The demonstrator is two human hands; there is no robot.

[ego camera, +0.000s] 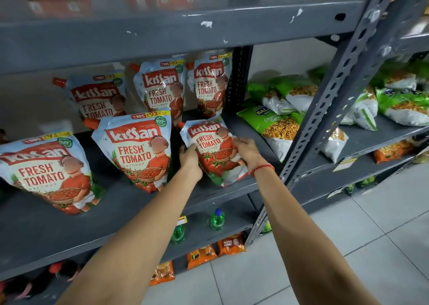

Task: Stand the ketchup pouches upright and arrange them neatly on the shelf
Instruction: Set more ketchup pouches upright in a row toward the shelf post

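Observation:
Several red-and-white ketchup pouches with orange spouts stand on the grey middle shelf (pixel 130 209). Three stand in a back row, the rightmost (pixel 210 85) against the shelf post. In the front row, a left pouch (pixel 46 172) and a middle pouch (pixel 139 149) lean back. At the front right, the right pouch (pixel 212 147) is tilted, held on both sides: my left hand (pixel 189 159) grips its left edge and my right hand (pixel 247 152), with a red thread on the wrist, grips its right edge.
A perforated grey upright (pixel 325 109) slants just right of my right arm. Green snack bags (pixel 281 119) fill the neighbouring shelf. Above, the upper shelf (pixel 162 31) carries orange packets. Below are green bottles (pixel 217 220) and orange packets (pixel 202 256). Tiled floor lies at the right.

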